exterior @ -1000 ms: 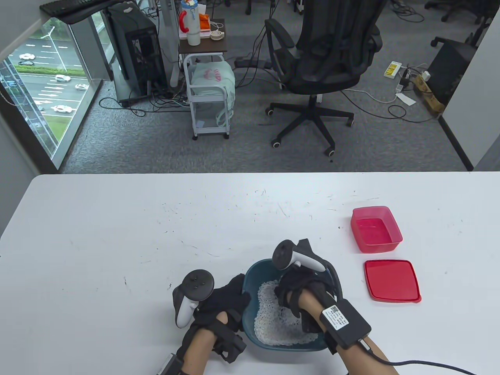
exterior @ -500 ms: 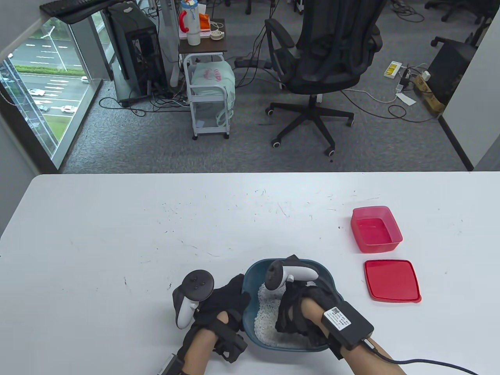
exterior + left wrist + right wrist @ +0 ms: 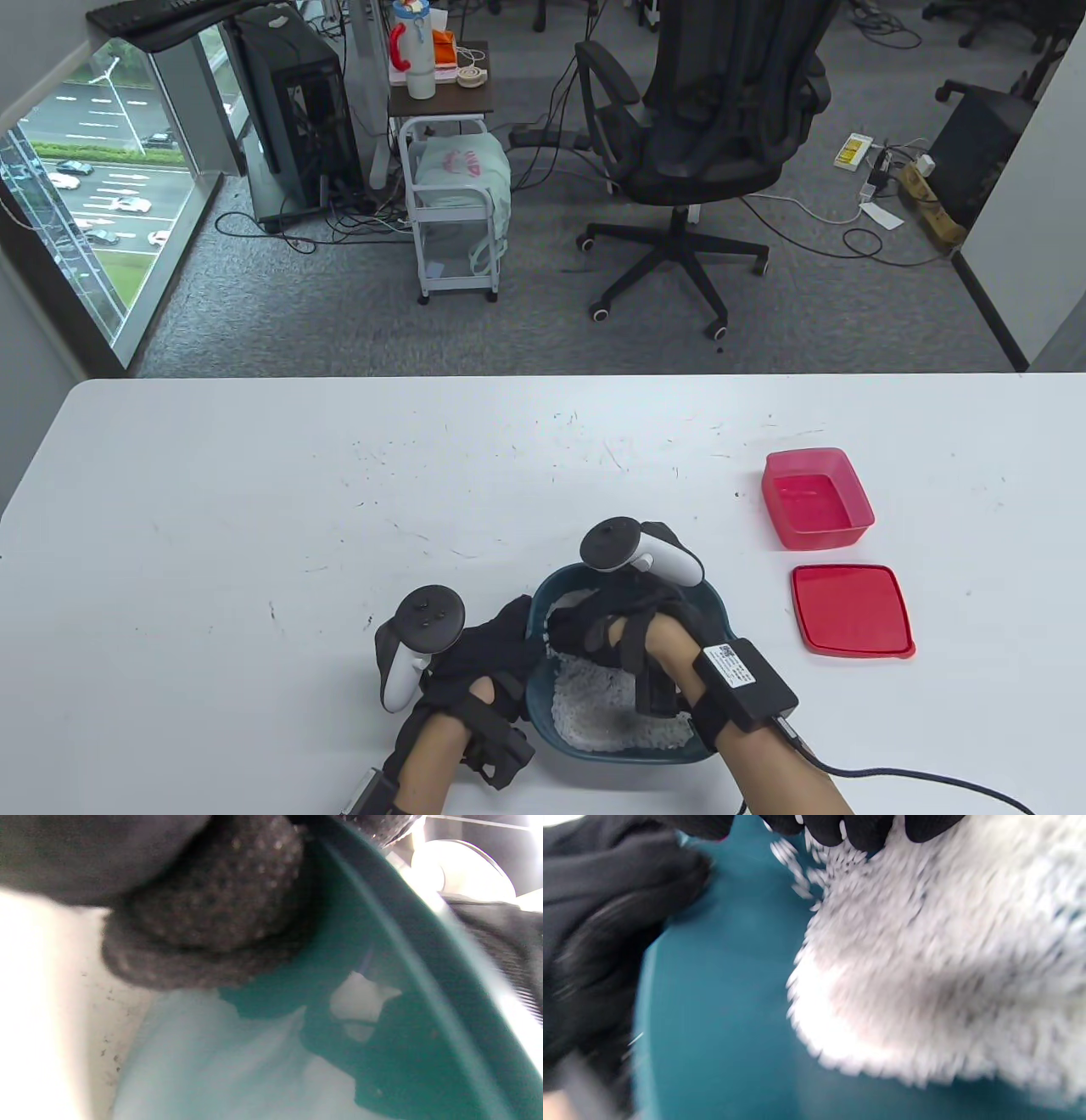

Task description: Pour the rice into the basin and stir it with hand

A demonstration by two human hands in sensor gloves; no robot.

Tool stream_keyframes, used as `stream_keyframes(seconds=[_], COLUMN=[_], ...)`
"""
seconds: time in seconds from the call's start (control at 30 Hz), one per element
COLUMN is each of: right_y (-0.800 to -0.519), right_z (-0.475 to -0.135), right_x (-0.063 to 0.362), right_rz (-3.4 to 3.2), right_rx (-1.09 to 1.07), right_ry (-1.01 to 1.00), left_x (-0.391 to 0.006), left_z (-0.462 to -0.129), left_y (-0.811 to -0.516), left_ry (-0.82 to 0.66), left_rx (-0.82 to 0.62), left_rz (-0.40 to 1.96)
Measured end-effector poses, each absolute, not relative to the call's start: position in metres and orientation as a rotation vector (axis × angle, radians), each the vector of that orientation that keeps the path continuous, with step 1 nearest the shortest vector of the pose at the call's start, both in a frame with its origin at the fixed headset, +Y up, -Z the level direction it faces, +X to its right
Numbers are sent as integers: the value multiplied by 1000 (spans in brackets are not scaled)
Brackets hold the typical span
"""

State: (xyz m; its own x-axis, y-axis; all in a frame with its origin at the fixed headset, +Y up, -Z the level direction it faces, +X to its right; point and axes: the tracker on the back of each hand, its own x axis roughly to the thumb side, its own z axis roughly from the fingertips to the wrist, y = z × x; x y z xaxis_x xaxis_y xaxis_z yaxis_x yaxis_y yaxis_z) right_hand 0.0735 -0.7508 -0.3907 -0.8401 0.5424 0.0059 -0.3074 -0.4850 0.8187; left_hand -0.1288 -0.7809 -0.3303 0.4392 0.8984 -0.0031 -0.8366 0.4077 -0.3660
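Observation:
A teal basin stands near the table's front edge, and white rice is heaped in its near half. My right hand is inside the basin, fingers pointing left toward the far-left wall. In the right wrist view its fingertips rake the rice, and grains scatter over the basin's bare floor. My left hand grips the basin's left rim. A left-hand gloved finger presses on the outer wall, and other left-hand fingers lie over the rim.
An open red plastic container sits at the right of the table. Its flat red lid lies just nearer, to the right of the basin. A cable trails from my right wrist. Beyond the table's far edge stands an office chair.
My right hand swept from the basin's right side round its near side to the far left, pushing rice along. The left hand and the basin stayed put.

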Motion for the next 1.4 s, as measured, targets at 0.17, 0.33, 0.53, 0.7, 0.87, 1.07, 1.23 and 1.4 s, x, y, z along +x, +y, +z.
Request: stream_keyframes(seconds=[0.17, 0.33, 0.53, 0.7, 0.87, 1.07, 1.23, 1.4], right_y=[-742, -746, -759, -765, -761, -762, -757, -747], right_z=[-388, -374, -348, -340, -344, -354, -373, -382], right_x=[81, 83, 76, 72, 70, 62, 66, 75], right_rz=[2735, 3004, 2988, 2672, 2242, 2035, 2185, 2560], right_rx=[258, 207, 334, 477, 640, 634, 471, 358], right_ry=[1172, 1348, 1528, 1643, 1561, 1487, 1316, 1136], left_x=[-129, -129, -129, -128, -128, -129, -129, -129], left_z=[-331, -330, -330, -329, -329, -330, -330, -330], left_y=[-781, -781, -781, -781, -781, -781, -781, -781], left_ry=[-205, -193, -180, -171, -172, -199, -208, -207], left_rx=[-336, -326, -323, -320, -322, -336, -339, -339], left_rz=[1103, 1097, 1101, 1102, 1103, 1108, 1107, 1106])
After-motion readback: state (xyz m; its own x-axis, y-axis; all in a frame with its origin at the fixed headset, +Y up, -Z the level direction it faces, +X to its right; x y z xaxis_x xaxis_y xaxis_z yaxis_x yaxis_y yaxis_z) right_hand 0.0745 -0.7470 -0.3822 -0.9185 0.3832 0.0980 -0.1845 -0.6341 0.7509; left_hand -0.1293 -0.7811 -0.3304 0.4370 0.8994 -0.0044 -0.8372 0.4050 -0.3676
